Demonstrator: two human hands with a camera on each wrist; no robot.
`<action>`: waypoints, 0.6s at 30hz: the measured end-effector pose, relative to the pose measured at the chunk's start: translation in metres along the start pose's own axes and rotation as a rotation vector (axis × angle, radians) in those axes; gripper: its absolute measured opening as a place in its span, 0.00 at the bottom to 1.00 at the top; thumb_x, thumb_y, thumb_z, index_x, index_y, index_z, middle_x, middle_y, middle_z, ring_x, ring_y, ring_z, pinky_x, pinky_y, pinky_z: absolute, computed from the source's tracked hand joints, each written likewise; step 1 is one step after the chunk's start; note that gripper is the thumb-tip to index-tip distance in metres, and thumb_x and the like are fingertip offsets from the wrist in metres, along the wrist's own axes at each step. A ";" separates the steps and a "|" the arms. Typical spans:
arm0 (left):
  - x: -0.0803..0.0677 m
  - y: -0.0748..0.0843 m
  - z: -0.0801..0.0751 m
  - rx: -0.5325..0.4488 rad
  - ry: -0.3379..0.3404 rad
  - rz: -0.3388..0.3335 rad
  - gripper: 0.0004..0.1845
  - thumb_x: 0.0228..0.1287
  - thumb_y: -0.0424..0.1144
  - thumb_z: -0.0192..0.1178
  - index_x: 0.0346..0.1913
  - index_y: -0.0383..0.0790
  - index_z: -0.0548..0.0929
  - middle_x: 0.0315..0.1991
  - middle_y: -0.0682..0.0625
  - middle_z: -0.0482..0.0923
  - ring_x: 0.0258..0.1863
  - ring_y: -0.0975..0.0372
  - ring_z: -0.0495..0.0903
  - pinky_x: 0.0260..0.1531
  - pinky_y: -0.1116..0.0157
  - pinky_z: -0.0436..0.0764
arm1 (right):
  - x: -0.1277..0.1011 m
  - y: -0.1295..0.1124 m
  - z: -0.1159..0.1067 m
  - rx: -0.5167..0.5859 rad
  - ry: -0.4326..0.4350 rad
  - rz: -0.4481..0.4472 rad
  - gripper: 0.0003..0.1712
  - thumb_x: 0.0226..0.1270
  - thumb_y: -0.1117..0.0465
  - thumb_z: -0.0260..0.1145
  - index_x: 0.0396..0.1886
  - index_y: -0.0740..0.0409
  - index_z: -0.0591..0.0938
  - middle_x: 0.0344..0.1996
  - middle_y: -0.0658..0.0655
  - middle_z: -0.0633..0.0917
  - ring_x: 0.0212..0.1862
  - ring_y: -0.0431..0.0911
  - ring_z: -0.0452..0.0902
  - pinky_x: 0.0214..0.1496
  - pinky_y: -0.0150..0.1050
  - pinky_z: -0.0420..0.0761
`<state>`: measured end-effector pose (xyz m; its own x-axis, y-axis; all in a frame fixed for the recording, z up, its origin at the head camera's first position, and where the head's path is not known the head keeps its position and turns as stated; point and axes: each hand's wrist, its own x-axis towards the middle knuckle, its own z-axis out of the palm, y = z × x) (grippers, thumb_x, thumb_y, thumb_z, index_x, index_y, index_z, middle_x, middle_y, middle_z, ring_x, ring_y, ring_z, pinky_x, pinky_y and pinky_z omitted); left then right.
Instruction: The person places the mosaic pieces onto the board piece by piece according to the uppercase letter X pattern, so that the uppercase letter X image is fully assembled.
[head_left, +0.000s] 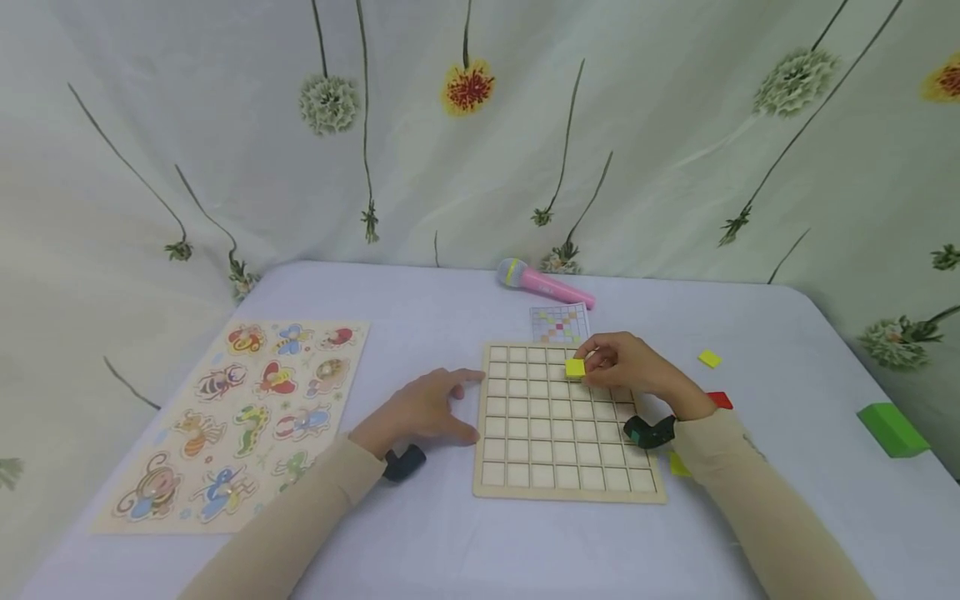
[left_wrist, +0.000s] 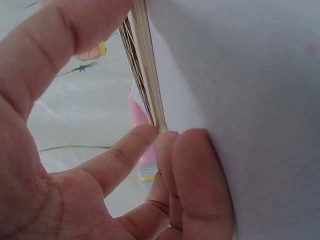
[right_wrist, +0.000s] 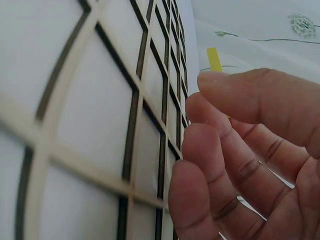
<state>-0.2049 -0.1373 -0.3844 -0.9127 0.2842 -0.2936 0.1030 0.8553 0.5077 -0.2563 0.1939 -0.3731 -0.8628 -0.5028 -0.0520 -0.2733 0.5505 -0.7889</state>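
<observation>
A wooden grid board with square cells lies flat on the table. Over its upper right part, my right hand pinches a yellow square tile between thumb and fingertips. That tile shows as a thin yellow edge beyond the thumb in the right wrist view. My left hand is spread at the board's left side, index finger and thumb at its edge. In the left wrist view, the board's side edge runs between the thumb and the fingertips.
Behind the board lie a printed pattern card and a pink toy microphone. Yellow and red tiles are scattered to the right, with a green block farther out. At left is an insect puzzle board.
</observation>
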 end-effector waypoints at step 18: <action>0.000 0.001 0.001 -0.010 -0.003 -0.025 0.49 0.54 0.46 0.84 0.80 0.55 0.74 0.56 0.48 0.80 0.44 0.57 0.76 0.49 0.55 0.79 | 0.029 -0.020 0.027 -0.023 -0.004 -0.023 0.14 0.66 0.69 0.75 0.51 0.68 0.86 0.36 0.56 0.89 0.40 0.46 0.85 0.48 0.41 0.81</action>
<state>-0.2043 -0.1362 -0.3844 -0.9138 0.2636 -0.3089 0.0758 0.8580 0.5080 -0.2646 0.1506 -0.3749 -0.8543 -0.5184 -0.0366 -0.3027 0.5536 -0.7759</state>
